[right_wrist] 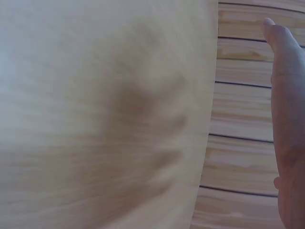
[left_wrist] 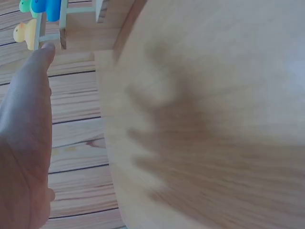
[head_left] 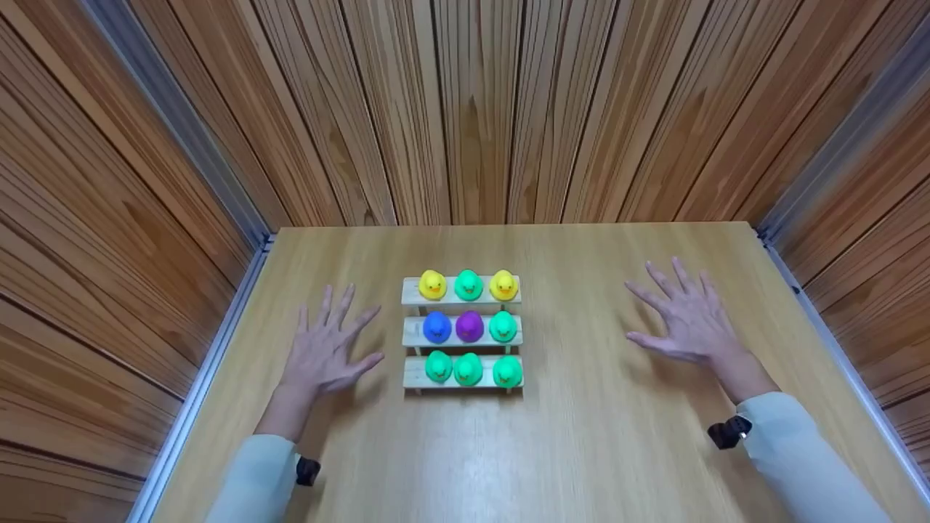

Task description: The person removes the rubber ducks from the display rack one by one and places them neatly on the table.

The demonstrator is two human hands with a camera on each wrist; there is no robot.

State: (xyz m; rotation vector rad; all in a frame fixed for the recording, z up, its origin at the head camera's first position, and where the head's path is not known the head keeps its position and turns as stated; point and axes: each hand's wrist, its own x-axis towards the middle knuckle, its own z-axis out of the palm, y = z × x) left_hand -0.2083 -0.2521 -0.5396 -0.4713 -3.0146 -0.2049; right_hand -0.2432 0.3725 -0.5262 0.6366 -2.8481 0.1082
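Observation:
My left hand [head_left: 325,356] hovers over the table with fingers spread, left of a small tiered wooden rack [head_left: 414,332], touching nothing. Far to the rack's right, my right hand [head_left: 686,319] is likewise spread and holds nothing. Rubber ducks stand on the rack's three steps. On the back step a green duck [head_left: 468,285] sits between a yellow duck [head_left: 432,285] and another yellow duck [head_left: 503,285]. The middle step bears a blue duck [head_left: 437,327], a purple duck [head_left: 470,327] and a green duck [head_left: 503,327]. Three green ducks [head_left: 468,370] line the front step.
A light wooden table [head_left: 581,450] lies beneath both hands, which cast shadows on it. Wood-plank walls [head_left: 479,109] rise at the back and both sides. Metal rails [head_left: 211,392] run along the table's left and right edges. Each sleeve carries a small black camera [head_left: 307,471].

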